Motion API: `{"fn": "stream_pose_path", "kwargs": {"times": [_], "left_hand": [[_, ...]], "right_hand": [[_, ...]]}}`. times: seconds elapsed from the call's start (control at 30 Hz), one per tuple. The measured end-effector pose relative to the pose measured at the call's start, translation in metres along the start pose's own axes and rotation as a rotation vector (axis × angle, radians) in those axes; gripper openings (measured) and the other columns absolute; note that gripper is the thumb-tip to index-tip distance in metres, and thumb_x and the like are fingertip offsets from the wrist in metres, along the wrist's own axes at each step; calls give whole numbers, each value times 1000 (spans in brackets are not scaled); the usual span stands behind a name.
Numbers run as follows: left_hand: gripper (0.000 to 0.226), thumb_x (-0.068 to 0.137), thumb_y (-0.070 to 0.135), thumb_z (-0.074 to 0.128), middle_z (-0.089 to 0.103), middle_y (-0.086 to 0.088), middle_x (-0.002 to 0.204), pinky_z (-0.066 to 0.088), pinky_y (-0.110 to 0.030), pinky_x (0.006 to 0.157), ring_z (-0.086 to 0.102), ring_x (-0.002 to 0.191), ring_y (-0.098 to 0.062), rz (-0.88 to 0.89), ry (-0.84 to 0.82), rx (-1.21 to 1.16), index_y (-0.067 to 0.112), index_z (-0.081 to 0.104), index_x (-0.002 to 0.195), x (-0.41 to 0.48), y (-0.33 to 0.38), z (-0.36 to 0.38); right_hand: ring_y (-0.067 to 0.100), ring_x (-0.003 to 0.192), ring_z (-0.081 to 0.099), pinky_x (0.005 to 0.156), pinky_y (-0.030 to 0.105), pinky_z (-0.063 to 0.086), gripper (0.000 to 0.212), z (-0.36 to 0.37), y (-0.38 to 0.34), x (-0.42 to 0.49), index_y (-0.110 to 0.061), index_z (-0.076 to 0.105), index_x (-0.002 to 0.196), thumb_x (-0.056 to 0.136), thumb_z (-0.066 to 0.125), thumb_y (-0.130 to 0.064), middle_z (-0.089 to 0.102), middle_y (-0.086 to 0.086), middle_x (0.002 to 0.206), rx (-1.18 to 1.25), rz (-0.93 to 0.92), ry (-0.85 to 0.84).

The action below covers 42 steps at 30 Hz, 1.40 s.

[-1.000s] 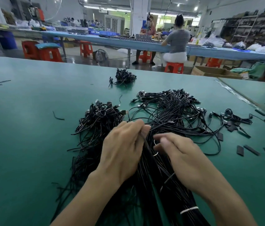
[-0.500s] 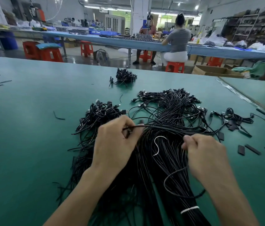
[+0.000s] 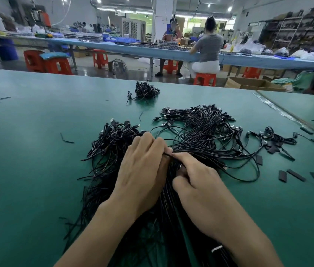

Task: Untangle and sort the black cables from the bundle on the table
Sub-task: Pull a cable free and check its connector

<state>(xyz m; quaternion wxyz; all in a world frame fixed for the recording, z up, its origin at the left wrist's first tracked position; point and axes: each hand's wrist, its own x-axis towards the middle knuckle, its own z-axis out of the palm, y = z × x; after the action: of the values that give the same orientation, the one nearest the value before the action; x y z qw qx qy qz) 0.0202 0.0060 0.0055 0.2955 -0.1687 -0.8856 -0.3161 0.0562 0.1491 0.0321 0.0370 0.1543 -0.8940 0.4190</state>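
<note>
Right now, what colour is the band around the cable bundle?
White; the band shows best in the head view.

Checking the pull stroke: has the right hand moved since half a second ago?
Yes. The right hand moved left, away from the black strips, to the left hand.

Workshop interior beyond the far edge of the green table (image 3: 26, 151): a long blue workbench (image 3: 113, 47) spans the room, with red plastic stools (image 3: 204, 79) on a glossy grey floor (image 3: 91, 71). A person in a grey top (image 3: 210, 47) sits at it. Metal shelving (image 3: 295, 29), possibly holding stock, lines the right wall; ceiling lamps (image 3: 98, 0) give light.
</note>
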Motion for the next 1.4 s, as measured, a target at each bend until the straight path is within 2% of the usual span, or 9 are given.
{"fn": "stream_pose_path", "kwargs": {"times": [0.17, 0.37, 0.53, 0.67, 0.87, 1.03, 1.2, 1.3, 1.4], "left_hand": [[16, 97, 32, 51, 55, 16, 73, 39, -21, 64, 50, 70, -4, -130, -16, -156, 26, 52, 82, -1, -9, 3], [36, 95, 41, 56, 46, 17, 52, 29, -15, 47, 36, 46, -5, -221, 38, -335, 24, 46, 64, 0, 0, -1], [69, 91, 74, 35, 35, 13, 46, 28, -20, 44, 30, 42, -5, -290, -410, -567, 14, 53, 63, -1, 11, -1], [50, 97, 52, 39, 33, 14, 49, 28, -16, 43, 29, 42, -4, -437, -470, -846, 26, 66, 64, 0, 18, 0], [57, 97, 64, 39, 26, 5, 53, 20, -20, 41, 19, 45, -11, -449, -727, -1213, 22, 49, 59, 1, 25, -15], [50, 99, 48, 44, 27, 10, 49, 21, -15, 32, 21, 39, -3, -630, -332, -1587, 21, 56, 60, 13, 23, -18], [48, 107, 34, 36, 51, 2, 58, 47, -20, 45, 50, 49, -8, -727, 79, -1310, 5, 70, 87, 13, 7, -4], [46, 108, 28, 34, 70, -3, 73, 58, -25, 71, 69, 74, -16, -570, 51, -1068, 8, 72, 93, 8, 6, 3], [45, 108, 23, 36, 76, -4, 83, 56, -22, 77, 72, 82, -12, -420, -157, -777, 14, 76, 89, 3, 12, 2]], "right_hand": [[3, 49, 45, 50, 16, 36, 36, -3, 7, 6, -21, 62, 72, 96, 51, -46, 54, -15, 54, 109, 6, 343], [2, 47, 37, 47, 19, 33, 28, -16, 25, 12, -26, 65, 74, 98, 55, -35, 53, -5, 55, 255, 51, 541], [14, 63, 46, 58, 30, 41, 23, -18, 22, 11, -28, 70, 80, 98, 58, -36, 60, 18, 76, 421, -6, 469], [17, 64, 48, 58, 32, 43, 23, -20, 21, 11, -29, 72, 77, 96, 60, -31, 63, 18, 75, 412, -4, 382], [17, 65, 52, 60, 34, 46, 21, -17, 23, 13, -27, 76, 78, 92, 62, -35, 65, 16, 70, 541, 1, 348], [2, 50, 42, 50, 21, 34, 30, -1, 25, 11, -31, 68, 69, 97, 58, -28, 53, -6, 54, 164, 39, 22], [6, 49, 47, 48, 20, 39, 17, 10, 16, 6, -25, 69, 89, 97, 56, -32, 57, -6, 58, -7, -15, -149], [10, 51, 52, 48, 24, 42, 19, 5, 9, 4, -22, 70, 81, 95, 60, -30, 64, -3, 64, 34, -72, -70], [14, 59, 59, 55, 31, 47, 23, -1, 8, 4, -16, 69, 74, 94, 63, -24, 68, -5, 70, 70, -154, 40]]}}
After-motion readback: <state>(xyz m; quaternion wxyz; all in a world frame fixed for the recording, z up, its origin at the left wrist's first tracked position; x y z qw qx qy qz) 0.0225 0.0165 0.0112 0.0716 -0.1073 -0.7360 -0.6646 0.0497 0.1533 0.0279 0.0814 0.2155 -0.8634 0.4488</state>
